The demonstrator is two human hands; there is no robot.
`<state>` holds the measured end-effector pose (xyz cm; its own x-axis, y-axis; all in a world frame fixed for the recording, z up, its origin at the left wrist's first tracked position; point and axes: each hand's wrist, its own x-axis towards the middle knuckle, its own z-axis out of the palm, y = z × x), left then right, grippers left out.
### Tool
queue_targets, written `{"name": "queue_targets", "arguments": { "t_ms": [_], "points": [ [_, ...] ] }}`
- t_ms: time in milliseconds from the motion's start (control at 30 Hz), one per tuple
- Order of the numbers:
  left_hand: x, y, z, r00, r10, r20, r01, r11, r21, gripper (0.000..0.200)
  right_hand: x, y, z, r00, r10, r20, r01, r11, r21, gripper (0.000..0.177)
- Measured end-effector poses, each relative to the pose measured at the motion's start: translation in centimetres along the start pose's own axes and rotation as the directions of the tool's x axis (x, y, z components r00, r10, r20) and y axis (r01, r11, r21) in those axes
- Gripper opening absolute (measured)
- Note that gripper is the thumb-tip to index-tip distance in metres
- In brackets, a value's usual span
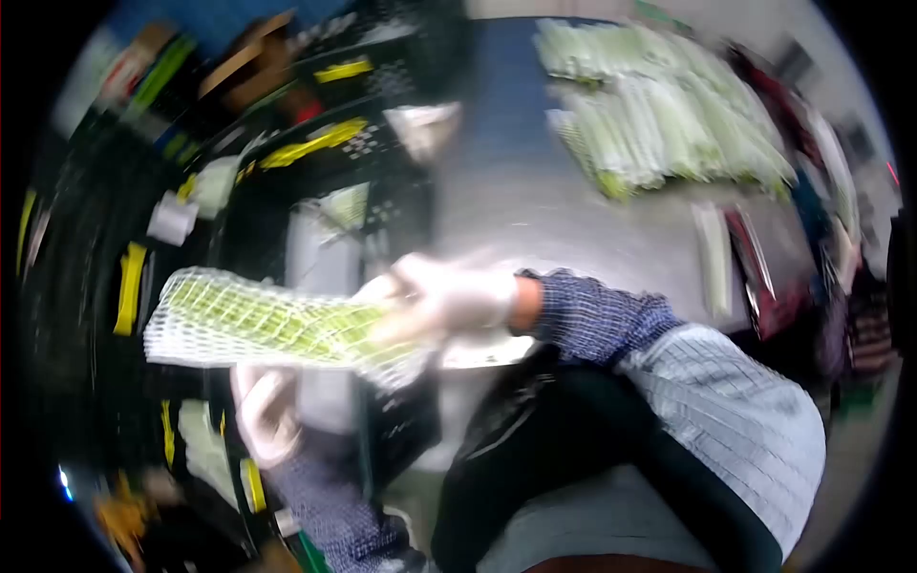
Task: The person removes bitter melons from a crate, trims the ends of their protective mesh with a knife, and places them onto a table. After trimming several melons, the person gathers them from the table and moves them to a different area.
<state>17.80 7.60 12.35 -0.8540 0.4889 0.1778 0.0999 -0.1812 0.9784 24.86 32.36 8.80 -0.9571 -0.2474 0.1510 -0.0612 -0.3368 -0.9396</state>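
Note:
A green vegetable in a white foam net [258, 320] stretches across the space in front of me. My right hand [435, 301], in a white glove and smeared by motion, is closed around its right end. Under its left part is my left hand [267, 415], gloved too, with curled fingers up against the net's lower edge; some fingertips are hidden behind it. Below and behind the netted vegetable stands a dark crate [396, 215] with pale and greenish contents.
More netted green vegetables [669, 129] are piled at the far right of the metal table [506, 205]. A single pale netted piece [712, 258] lies nearer, beside a dark red item [750, 258]. Dark crates with yellow strips [129, 286] fill the left. Another person [845, 315] is at the right edge.

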Motion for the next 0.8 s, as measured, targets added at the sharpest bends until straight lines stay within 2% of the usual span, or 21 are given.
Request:
{"name": "queue_targets", "arguments": {
  "t_ms": [33, 100, 200, 233, 267, 300, 333, 367, 400, 433, 467, 500, 567, 600, 633, 667, 700, 733, 767, 800],
  "points": [
    [1.1, -0.6, -1.2, 0.987, 0.033, 0.158, -0.003, 0.982, -0.187, 0.079, -1.3, 0.3, -1.3, 0.999, -0.01, -0.032, 0.009, 1.0, -0.01, 0.039],
    [1.0, 0.9, 0.4, 0.98, -0.064, 0.188, 0.063, 0.998, 0.011, 0.071, -5.3, -0.9, -3.1, 0.98, 0.068, -0.187, -0.057, 0.997, 0.06, 0.036],
    [1.1, 0.8, 0.1, 0.977, -0.075, 0.201, 0.052, 0.992, 0.118, 0.071, -11.5, -0.1, -7.8, 0.877, -0.001, -0.481, -0.083, 0.985, -0.153, 0.032],
    [1.9, 0.3, -1.6, 0.953, -0.07, 0.294, 0.021, 0.986, 0.166, 0.07, -13.9, 0.0, -8.7, 0.834, -0.036, -0.551, -0.075, 0.982, -0.176, 0.032],
    [1.6, 0.6, -1.2, 0.961, -0.07, 0.269, 0.016, 0.98, 0.198, 0.07, -16.2, -0.2, -9.4, 0.784, -0.07, -0.617, -0.07, 0.977, -0.201, 0.032],
    [1.3, 0.8, -0.5, 0.968, -0.072, 0.242, 0.014, 0.972, 0.234, 0.07, -18.9, -0.7, -9.8, 0.72, -0.093, -0.687, -0.059, 0.979, -0.195, 0.032],
    [2.0, 0.4, -2.0, 0.945, -0.066, 0.32, -0.01, 0.973, 0.231, 0.066, -21.3, -2.3, -9.3, 0.601, 0.024, -0.799, -0.193, 0.974, -0.116, 0.035],
    [1.1, 1.4, -0.6, 0.976, -0.115, 0.188, 0.092, 0.988, 0.126, 0.063, -23.9, -2.8, -9.6, 0.499, 0.077, -0.863, -0.285, 0.955, -0.079, 0.037],
    [1.2, 1.4, -0.4, 0.978, -0.105, 0.18, 0.077, 0.985, 0.151, 0.062, -26.4, -3.2, -9.8, 0.389, 0.13, -0.912, -0.366, 0.93, -0.024, 0.038],
    [1.1, 1.3, -0.5, 0.981, -0.094, 0.171, 0.064, 0.982, 0.177, 0.06, -29.5, -1.5, -11.2, 0.322, 0.122, -0.939, -0.419, 0.907, -0.026, 0.04],
    [1.1, 1.0, -0.6, 0.99, -0.093, 0.107, 0.074, 0.983, 0.165, 0.057, -32.2, 0.5, -12.1, 0.277, 0.014, -0.961, -0.366, 0.926, -0.092, 0.042],
    [1.5, 1.1, -0.7, 0.976, -0.044, 0.215, 0.004, 0.983, 0.185, 0.055, -34.8, 2.3, -12.8, 0.228, -0.093, -0.969, -0.315, 0.935, -0.163, 0.045],
    [2.0, 0.7, -1.3, 0.991, -0.113, 0.064, 0.095, 0.966, 0.241, 0.057, -39.8, 4.2, -14.4, -0.009, -0.061, -0.998, -0.683, 0.729, -0.039, 0.049],
    [2.2, 1.0, -0.6, 0.99, -0.122, 0.073, 0.098, 0.96, 0.262, 0.069, -40.9, 4.8, -14.7, -0.081, -0.13, -0.988, -0.769, 0.639, -0.021, 0.05],
    [2.1, 0.5, -0.8, 0.991, -0.114, 0.077, 0.069, 0.899, 0.433, 0.062, -41.7, 5.4, -14.9, -0.126, -0.203, -0.971, -0.842, 0.539, -0.003, 0.052],
    [2.3, 0.2, -0.6, 0.986, -0.107, 0.126, 0.044, 0.905, 0.423, 0.06, -42.6, 6.4, -15.1, -0.117, -0.306, -0.945, -0.858, 0.509, -0.059, 0.053],
    [2.9, -0.3, -0.3, 0.988, -0.151, 0.023, 0.14, 0.954, 0.266, 0.058, -43.1, 7.8, -15.2, -0.083, -0.39, -0.917, -0.864, 0.487, -0.129, 0.054],
    [3.3, -0.5, -0.4, 0.985, -0.155, 0.07, 0.131, 0.955, 0.264, 0.054, -43.6, 7.6, -15.6, -0.159, -0.259, -0.953, -0.964, 0.251, 0.092, 0.057],
    [3.9, -0.3, 0.6, 0.955, -0.274, -0.116, 0.294, 0.927, 0.231, 0.05, -42.8, 7.5, -15.5, -0.141, -0.281, -0.949, -0.987, 0.118, 0.111, 0.059],
    [4.5, -1.3, -1.9, 0.952, -0.289, -0.096, 0.294, 0.955, 0.04, 0.045, -43.0, 8.0, -15.9, -0.31, -0.11, -0.944, -0.95, 0.082, 0.302, 0.058]
  ]
}}
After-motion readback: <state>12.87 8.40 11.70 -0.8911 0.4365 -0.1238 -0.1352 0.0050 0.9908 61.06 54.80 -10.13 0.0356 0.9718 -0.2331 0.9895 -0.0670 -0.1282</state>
